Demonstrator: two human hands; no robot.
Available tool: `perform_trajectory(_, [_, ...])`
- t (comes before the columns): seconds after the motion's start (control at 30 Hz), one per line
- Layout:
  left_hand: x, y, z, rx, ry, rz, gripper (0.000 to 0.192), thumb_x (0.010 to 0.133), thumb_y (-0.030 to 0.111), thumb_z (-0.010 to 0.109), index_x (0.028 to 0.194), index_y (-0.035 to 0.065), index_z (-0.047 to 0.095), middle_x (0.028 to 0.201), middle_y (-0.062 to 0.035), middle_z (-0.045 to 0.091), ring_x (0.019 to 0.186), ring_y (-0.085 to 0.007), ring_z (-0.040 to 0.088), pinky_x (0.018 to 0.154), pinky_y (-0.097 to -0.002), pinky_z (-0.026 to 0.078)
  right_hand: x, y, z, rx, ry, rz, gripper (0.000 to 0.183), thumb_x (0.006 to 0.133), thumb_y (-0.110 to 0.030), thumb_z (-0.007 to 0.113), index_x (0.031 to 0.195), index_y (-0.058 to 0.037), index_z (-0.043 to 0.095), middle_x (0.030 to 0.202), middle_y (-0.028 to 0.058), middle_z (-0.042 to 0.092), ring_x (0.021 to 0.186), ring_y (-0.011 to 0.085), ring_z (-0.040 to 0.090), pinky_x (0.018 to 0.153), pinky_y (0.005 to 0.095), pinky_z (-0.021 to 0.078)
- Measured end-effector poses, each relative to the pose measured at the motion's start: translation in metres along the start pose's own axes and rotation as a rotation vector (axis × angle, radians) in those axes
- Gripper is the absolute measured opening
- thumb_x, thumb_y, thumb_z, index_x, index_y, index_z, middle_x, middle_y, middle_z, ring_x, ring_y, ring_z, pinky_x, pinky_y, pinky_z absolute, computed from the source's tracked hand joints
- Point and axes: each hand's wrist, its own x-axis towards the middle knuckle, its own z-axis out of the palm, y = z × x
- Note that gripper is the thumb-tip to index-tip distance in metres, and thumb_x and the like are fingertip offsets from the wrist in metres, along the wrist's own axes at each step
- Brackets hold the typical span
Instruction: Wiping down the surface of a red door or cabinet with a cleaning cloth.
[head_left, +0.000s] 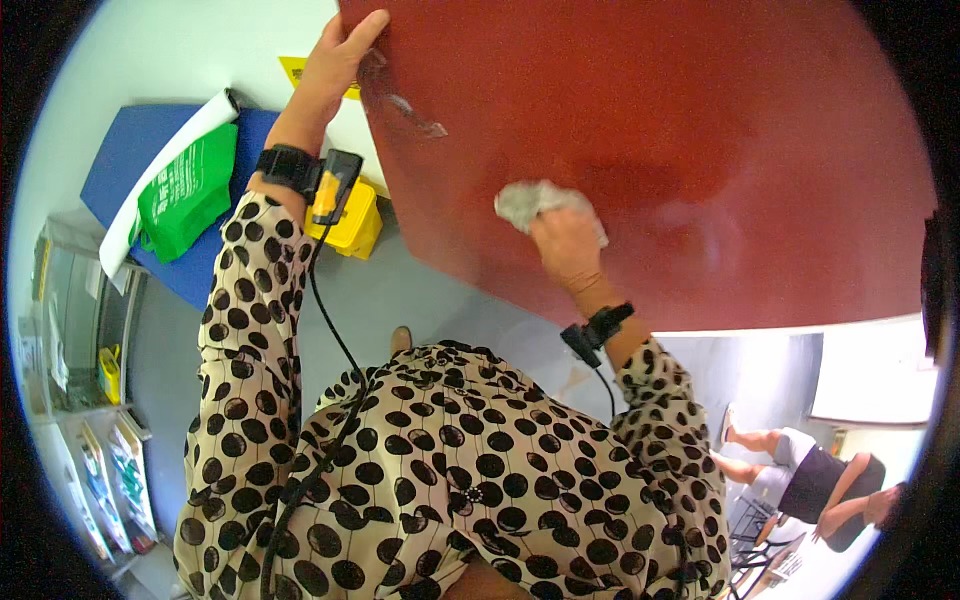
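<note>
A large dark-red panel or board with a smooth, slightly shiny surface spreads out before me. My right hand presses a crumpled whitish cloth against it, near its lower middle; hand and cloth are blurred. At the panel's upper left edge my left hand grips the rim, thumb on the red face and the fingers mostly hidden. A strip of clear, shiny film or tape lies on the red surface beside that hand. Both wrists wear black straps with small cabled devices.
On the left, a blue table holds a white roll and a green bag with printing. A yellow bin stands on the grey floor beneath. Shelves line the lower left. At the lower right a person is near black chairs.
</note>
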Motion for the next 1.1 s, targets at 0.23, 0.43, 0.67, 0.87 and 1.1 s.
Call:
perform_trajectory(0.23, [0.006,-0.011,0.005,0.011,0.032,0.013,0.055,0.090,0.041,0.062,0.128,0.0026,0.052,0.119,-0.0071,0.060,0.109,-0.0161,0.055,0.096,-0.0301,0.041,-0.008,-0.033,0.030,0.079,-0.024,0.133,0.012,0.078,-0.016,0.056,0.086,-0.0098,0.062,0.088,0.0089,0.053,0.088,0.0289,0.053,0.078,0.0451,0.0416])
perform_trajectory(0.43, [0.007,0.000,0.014,0.004,-0.004,0.078,0.054,0.090,0.042,0.063,0.125,0.0019,0.054,0.117,-0.0079,0.061,0.104,-0.0161,0.057,0.092,-0.0302,0.044,0.140,-0.040,-0.057,-0.035,0.270,0.115,0.012,0.077,-0.014,0.059,0.088,-0.0113,0.062,0.088,0.0057,0.055,0.084,0.0267,0.053,0.073,0.0412,0.0418])
perform_trajectory(0.67, [0.007,0.014,0.031,0.089,-0.034,0.093,0.060,0.086,0.045,0.066,0.125,0.0005,0.053,0.114,-0.0105,0.063,0.102,-0.0184,0.060,0.089,-0.0307,0.047,0.039,-0.021,0.029,-0.053,-0.089,-0.191,0.013,0.081,-0.015,0.053,0.088,-0.0122,0.063,0.084,0.0070,0.056,0.086,0.0245,0.055,0.073,0.0410,0.0433])
perform_trajectory(0.87, [0.003,0.007,0.027,0.096,0.002,0.124,0.062,0.081,0.047,0.069,0.120,-0.0007,0.057,0.107,-0.0148,0.066,0.095,-0.0210,0.064,0.082,-0.0323,0.051,0.019,-0.010,-0.059,-0.243,-0.226,0.224,0.016,0.078,-0.016,0.056,0.090,-0.0132,0.066,0.086,0.0089,0.060,0.089,0.0273,0.058,0.072,0.0422,0.0436])
perform_trajectory(1.1, [0.001,0.020,0.046,-0.006,0.037,0.039,0.051,0.084,0.036,0.070,0.118,-0.0002,0.057,0.107,-0.0140,0.066,0.095,-0.0204,0.063,0.083,-0.0328,0.050,0.044,0.020,-0.197,-0.479,0.404,0.464,0.020,0.071,-0.010,0.063,0.091,-0.0112,0.063,0.095,0.0112,0.056,0.087,0.0325,0.053,0.070,0.0454,0.0392])
